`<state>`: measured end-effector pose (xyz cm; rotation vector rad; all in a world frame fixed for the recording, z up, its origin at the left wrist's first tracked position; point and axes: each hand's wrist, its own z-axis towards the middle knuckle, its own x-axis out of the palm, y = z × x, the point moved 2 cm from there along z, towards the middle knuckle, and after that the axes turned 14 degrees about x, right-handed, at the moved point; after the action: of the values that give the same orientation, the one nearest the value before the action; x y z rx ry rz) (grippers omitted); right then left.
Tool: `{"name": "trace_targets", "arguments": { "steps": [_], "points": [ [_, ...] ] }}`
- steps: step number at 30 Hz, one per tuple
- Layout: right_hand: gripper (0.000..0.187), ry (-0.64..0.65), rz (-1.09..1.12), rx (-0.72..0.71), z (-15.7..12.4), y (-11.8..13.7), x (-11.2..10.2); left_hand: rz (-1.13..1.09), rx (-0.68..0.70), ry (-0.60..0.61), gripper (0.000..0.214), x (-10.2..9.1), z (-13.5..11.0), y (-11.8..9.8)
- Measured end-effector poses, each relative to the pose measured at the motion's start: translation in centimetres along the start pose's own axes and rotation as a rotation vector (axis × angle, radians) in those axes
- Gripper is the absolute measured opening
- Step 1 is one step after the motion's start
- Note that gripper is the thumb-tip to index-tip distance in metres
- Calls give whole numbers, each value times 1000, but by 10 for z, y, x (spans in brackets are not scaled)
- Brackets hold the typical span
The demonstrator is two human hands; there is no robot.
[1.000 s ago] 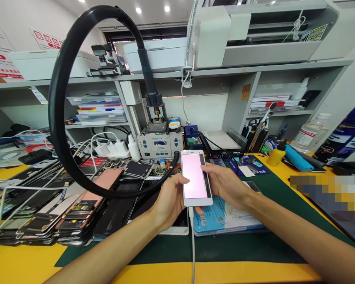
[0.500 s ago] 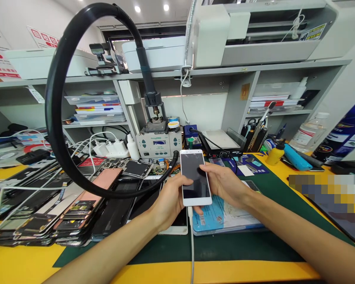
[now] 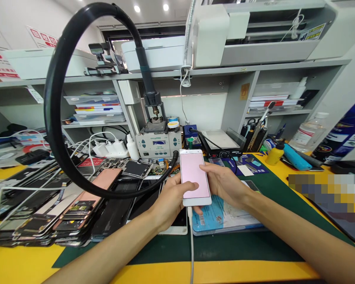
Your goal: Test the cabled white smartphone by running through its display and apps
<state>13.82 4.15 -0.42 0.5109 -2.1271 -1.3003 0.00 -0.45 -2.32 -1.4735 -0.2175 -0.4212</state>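
I hold a white smartphone [image 3: 194, 176] upright above the green mat, its screen lit pale pink. My left hand [image 3: 168, 201] grips its left edge, thumb lying on the lower screen. My right hand [image 3: 225, 185] wraps the right edge, thumb resting on the glass near mid-height. A white cable [image 3: 191, 244] hangs from the phone's bottom port toward me. Under the hands lie a blue packet [image 3: 221, 219] and a white phone [image 3: 177, 227] flat on the mat.
Stacks of phone screens and back covers [image 3: 62, 209] fill the left of the yellow table. A hot-air station [image 3: 159, 142] with a looping black hose [image 3: 55, 118] stands behind the phone. Tool holder [image 3: 254, 136], yellow bottle [image 3: 275, 154] and clear bottle [image 3: 312, 138] are at right.
The phone's screen went from pink to dark and is pink again. My left thumb has slid slightly over the lower screen; the hands have barely moved.
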Motion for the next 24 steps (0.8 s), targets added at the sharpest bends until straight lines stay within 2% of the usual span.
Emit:
{"name": "trace_targets", "arguments": {
  "steps": [4, 7, 13, 19, 24],
  "points": [
    [31, -11, -14, -8, 0, 0, 0, -191, -34, 29, 49, -5, 2, 1],
    [30, 1, -22, -15, 1, 0, -1, -250, -40, 39, 48, -7, 2, 1],
    [32, 2, -16, -8, -1, 0, 0, -205, -35, 32, 45, -3, -1, -1],
    [32, -31, -17, -6, -1, 0, -1, 15, -3, -3, 52, 1, -1, -2],
    [33, -54, -21, 1, -2, 0, 0, -102, -20, -5, 52, -2, -1, -2]
  ]
}}
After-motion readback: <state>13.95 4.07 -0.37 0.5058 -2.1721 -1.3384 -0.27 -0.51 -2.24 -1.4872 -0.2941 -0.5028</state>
